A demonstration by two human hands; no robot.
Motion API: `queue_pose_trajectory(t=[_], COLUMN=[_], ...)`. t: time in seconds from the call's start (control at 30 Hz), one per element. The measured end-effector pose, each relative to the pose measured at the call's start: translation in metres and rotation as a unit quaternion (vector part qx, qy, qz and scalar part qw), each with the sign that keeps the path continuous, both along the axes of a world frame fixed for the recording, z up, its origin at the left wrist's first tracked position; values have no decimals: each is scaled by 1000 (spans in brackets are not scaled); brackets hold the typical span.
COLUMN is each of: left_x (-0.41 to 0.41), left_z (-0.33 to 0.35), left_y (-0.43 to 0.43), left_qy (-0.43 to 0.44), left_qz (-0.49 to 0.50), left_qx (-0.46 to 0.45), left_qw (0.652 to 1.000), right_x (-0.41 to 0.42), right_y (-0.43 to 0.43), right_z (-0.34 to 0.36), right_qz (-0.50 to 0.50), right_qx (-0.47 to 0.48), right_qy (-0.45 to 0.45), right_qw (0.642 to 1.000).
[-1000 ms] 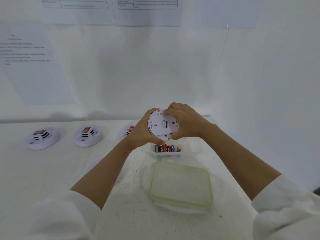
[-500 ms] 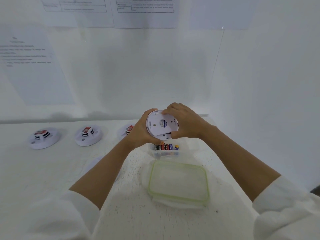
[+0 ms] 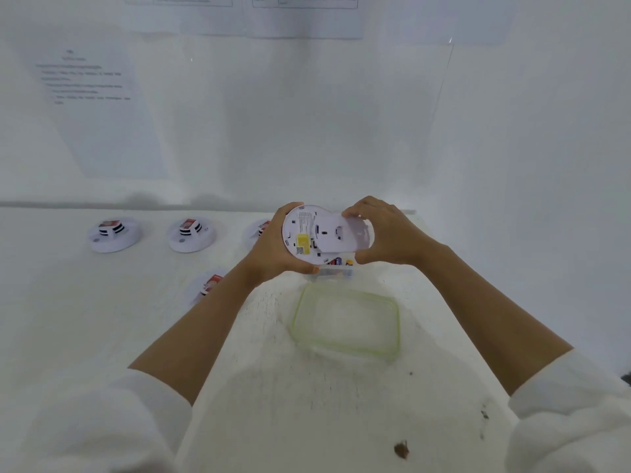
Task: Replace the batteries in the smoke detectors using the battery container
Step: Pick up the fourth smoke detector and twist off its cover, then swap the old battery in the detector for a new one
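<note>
My left hand point(image 3: 273, 244) grips a white smoke detector point(image 3: 300, 238) with its back toward me, showing a yellow label. My right hand point(image 3: 389, 233) pinches its round white back cover point(image 3: 341, 233), which sits shifted to the right off the detector body. Just below and behind the hands is the clear battery container point(image 3: 336, 269) with several batteries, mostly hidden by the detector.
The container's green-rimmed clear lid point(image 3: 346, 322) lies on the white table in front. Two more detectors point(image 3: 112, 233) point(image 3: 191, 233) sit at the back left, a third point(image 3: 259, 228) behind my left hand, another point(image 3: 210, 285) by my left forearm. White walls close the back and right.
The back cover has come off to the right in my right hand, exposing the detector's inside with its yellow label. Both hands stay above the battery container.
</note>
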State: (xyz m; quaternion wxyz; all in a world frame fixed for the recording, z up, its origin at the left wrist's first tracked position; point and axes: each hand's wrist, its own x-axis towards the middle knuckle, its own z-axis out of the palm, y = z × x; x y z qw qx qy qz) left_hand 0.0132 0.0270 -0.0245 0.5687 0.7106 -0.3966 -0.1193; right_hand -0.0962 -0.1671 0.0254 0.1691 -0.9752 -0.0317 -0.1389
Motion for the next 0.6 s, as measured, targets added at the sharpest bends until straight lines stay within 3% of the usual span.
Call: queue_pose_trajectory(t=[0.33, 0.6], left_x=[-32, -60], left_z=[3, -3], left_y=[48, 77], left_qy=[6, 17], left_qz=[20, -14], left_qx=[-6, 0], left_qw=[1000, 1000], right_x=[-66, -86], right_y=[19, 50], right_z=[-36, -61], right_qz=[-67, -105], right_qx=[143, 115], right_qy=[55, 153], right_qw=[986, 976])
